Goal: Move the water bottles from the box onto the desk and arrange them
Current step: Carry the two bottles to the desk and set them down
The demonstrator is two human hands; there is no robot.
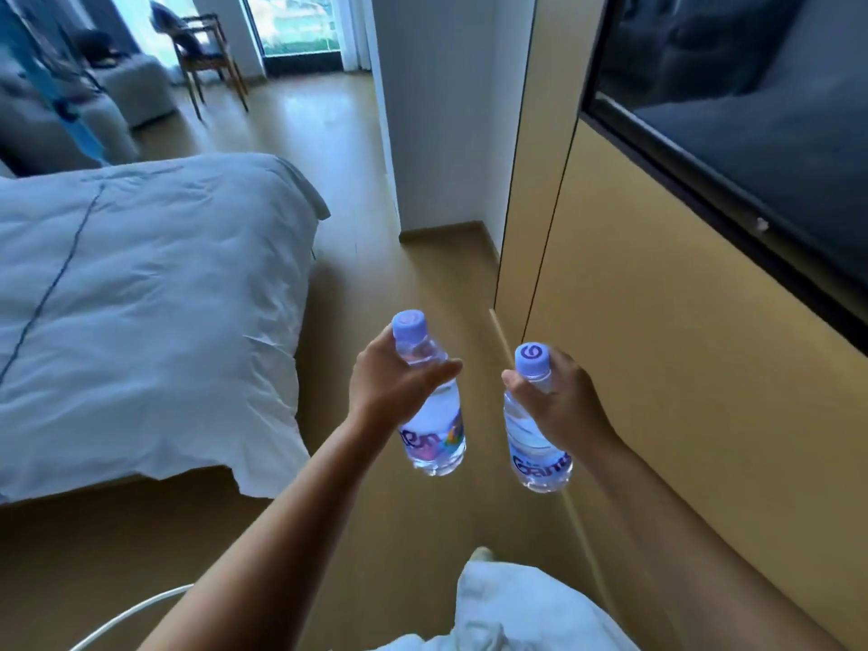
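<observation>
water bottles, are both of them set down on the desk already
No, the left hand grips one water bottle and the right hand grips the other, above the floor.

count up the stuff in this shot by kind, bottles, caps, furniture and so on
water bottles: 2, one in the left hand (left bottle), one in the right hand (right bottle)
bottle caps: 2, both lilac
beds: 1
chairs: 1
total: 6
</observation>
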